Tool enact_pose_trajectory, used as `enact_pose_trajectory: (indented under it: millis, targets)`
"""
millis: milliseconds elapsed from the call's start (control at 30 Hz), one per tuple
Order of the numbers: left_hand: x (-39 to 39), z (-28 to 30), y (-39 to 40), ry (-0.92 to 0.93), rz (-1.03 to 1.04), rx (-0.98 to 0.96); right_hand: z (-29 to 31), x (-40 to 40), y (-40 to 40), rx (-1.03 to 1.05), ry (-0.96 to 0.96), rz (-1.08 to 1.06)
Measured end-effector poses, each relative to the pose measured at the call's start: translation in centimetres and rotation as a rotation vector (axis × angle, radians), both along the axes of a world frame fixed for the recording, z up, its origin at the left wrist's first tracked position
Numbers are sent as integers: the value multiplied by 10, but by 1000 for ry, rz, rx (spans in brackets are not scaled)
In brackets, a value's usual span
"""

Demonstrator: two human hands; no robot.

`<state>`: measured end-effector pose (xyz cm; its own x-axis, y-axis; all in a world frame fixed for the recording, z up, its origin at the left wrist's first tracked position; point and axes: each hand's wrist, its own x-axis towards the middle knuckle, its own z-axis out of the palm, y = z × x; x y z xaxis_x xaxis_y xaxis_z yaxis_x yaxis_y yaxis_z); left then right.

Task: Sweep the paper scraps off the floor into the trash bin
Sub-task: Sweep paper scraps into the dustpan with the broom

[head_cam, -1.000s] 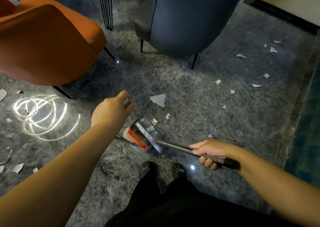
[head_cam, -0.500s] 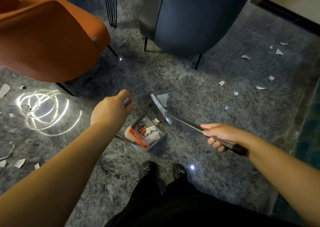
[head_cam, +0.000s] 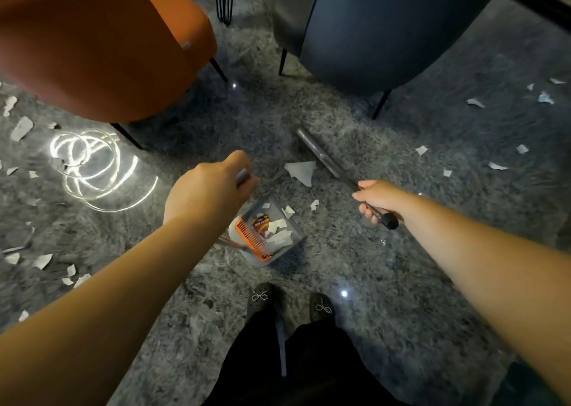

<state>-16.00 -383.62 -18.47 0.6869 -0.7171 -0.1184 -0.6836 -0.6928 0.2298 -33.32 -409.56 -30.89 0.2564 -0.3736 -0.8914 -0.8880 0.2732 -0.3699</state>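
**Sweep stroke set up behind the large scrap, dustpan waiting**

Nearest: the person's two dark shoes (head_cam: 290, 303) stand on the grey marbled floor (head_cam: 386, 282). Just beyond the toes sits the grey dustpan (head_cam: 287, 238), mouth facing away from the person, with an orange comb (head_cam: 251, 240) along its rear edge and several white scraps and a red wrapper already in it.

Left hand (head_cam: 207, 195) is curled round the dustpan's handle (head_cam: 243, 175). Right hand (head_cam: 378, 198) grips the broom handle (head_cam: 375, 209) near its black end cap; fingers wrapped. The broom head (head_cam: 318, 153) rests on the floor on the far side of the large paper scrap (head_cam: 301, 170). Two small scraps (head_cam: 314, 204) lie between that scrap and the pan mouth.

Judgement: draw the head toward the pan in one low, short pull, keeping its edge on the floor so the thin paper does not slip under. Hold the pan lip pressed flat; a glossy floor probably lets paper slide and skate past. Sweep too fast and the scraps may lift.

Room: more scraps (head_cam: 497, 166) toward the floor's right edge, others (head_cam: 43, 260) toward its left. A ring-light reflection (head_cam: 92, 164) shines on the floor at left. Farthest: an orange chair (head_cam: 102, 40) and a dark blue chair (head_cam: 386, 25). No trash bin in view.
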Motion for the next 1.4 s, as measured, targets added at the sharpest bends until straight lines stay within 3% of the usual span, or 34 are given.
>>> enact_pose_trajectory:
  millis: [133,333,433,567,867,1000,1400]
  targets:
    - [1,-2,-1,-11,-6,-25,-2,14,4,-30,82,125]
    - [0,-3,-3,-26,-3,-43,-9,8,30,102,231,219]
    - [-1,-2,-3,-36,-4,-23,-5,-2,41,144,236,194]
    - [-4,-2,-4,-54,-7,-11,11,-16,52,284,228,-61]
    - [-17,-5,6,-62,-3,-14,32,-57,101,460,241,0]
    - [-23,-4,12,-47,11,-31,44,-72,107,523,183,-101]
    - [-35,-1,21,-51,-4,-63,75,-100,103,378,71,-65]
